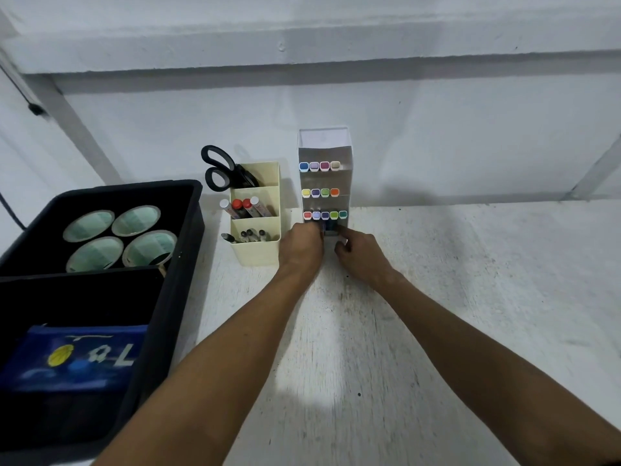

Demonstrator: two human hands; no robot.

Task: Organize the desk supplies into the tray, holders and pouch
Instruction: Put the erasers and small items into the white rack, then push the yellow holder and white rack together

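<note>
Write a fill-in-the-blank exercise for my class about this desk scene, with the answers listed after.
1. The scissors stand in the cream holder's ____ compartment.
2. The black tray holds ____ tape rolls.
3. Both hands reach the marker rack's ____ row.
4. The blue pouch lies in the ____.

Answers: back; four; bottom; tray

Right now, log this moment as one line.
left hand: at marker rack base | right hand: beside it | bottom-row markers: seated | grip: unclear

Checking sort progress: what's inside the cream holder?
The cream holder has black scissors in the back compartment, four markers with white and red caps in the middle, and dark pens in front. Their lower ends are hidden by the walls.
</note>
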